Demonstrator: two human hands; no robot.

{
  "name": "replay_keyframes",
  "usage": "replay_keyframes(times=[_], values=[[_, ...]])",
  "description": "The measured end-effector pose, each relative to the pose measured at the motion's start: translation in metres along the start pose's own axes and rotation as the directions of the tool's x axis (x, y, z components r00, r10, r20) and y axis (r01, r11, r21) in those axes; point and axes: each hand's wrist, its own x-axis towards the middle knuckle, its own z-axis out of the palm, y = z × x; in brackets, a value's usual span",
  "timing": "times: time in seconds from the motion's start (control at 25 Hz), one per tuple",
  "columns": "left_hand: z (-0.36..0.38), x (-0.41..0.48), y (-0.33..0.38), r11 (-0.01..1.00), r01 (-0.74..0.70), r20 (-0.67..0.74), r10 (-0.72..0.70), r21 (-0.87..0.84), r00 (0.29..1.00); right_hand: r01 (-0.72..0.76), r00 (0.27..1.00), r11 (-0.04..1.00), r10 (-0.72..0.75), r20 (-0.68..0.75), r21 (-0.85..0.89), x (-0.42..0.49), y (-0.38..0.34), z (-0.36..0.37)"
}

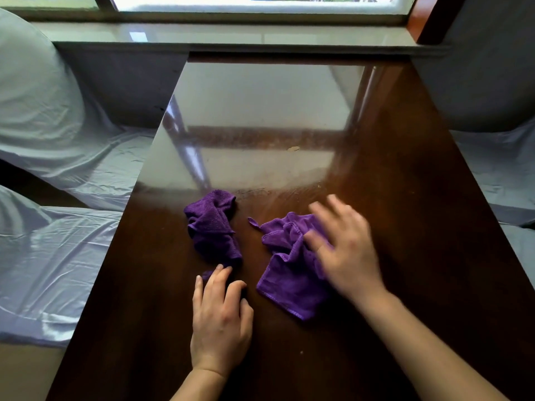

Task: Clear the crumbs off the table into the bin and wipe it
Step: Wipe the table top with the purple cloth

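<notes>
Two purple cloths lie on the dark glossy wooden table [390, 175]. The left cloth [212, 224] is crumpled into a long bundle. My left hand [220, 316] rests flat on the table with its fingertips on that cloth's near end. The right cloth [289, 273] is spread looser, and my right hand [344, 250], blurred by motion, lies over it with fingers spread. A pale crumb [293, 149] sits near the table's middle, with fine specks around it. No bin is in view.
Seats draped in pale blue-grey fabric [58, 146] flank the table on both sides. A window sill [231, 36] and window run along the far end. The table's left edge [139, 183] drops to the seat.
</notes>
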Motion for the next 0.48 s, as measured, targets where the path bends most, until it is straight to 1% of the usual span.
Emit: replay_keyframes(times=[0.04,0.08,0.12,0.16,0.2,0.28,0.36,0.44,0.48], values=[[0.001,-0.001,-0.001,1.000,-0.001,-0.001,0.001,0.006,1.000,0.167,0.978,0.979,-0.150,0.143,-0.118,-0.015,-0.013,0.013],[0.001,-0.001,-0.001,1.000,-0.003,-0.001,0.003,0.017,1.000,0.286,0.935,0.932,-0.221,0.277,-0.222,-0.031,-0.022,0.027],[0.002,-0.001,-0.001,0.999,-0.003,0.005,0.003,0.032,1.000,0.355,0.904,0.887,-0.244,0.350,-0.297,-0.038,-0.022,0.036],[0.002,0.000,0.000,0.999,0.002,0.013,-0.003,0.045,1.000,0.374,0.900,0.865,-0.251,0.357,-0.334,-0.034,-0.017,0.041],[0.003,0.001,0.000,0.998,0.016,0.021,-0.017,0.059,1.000,0.343,0.917,0.872,-0.231,0.325,-0.348,-0.021,-0.008,0.044],[0.005,0.003,0.001,0.993,0.058,0.044,-0.063,0.104,0.997,0.236,0.961,0.893,-0.157,0.226,-0.383,0.010,0.007,0.047],[0.003,0.004,0.004,0.981,0.111,0.080,-0.125,0.159,0.989,0.085,0.993,0.913,-0.045,0.109,-0.399,0.042,0.007,0.054],[0.002,0.006,0.006,0.964,0.152,0.113,-0.179,0.216,0.977,-0.042,0.998,0.925,0.056,0.027,-0.378,0.077,-0.004,0.070],[0.003,0.007,0.007,0.958,0.157,0.135,-0.192,0.240,0.972,-0.070,0.997,0.932,0.078,0.007,-0.357,0.095,-0.012,0.078]])
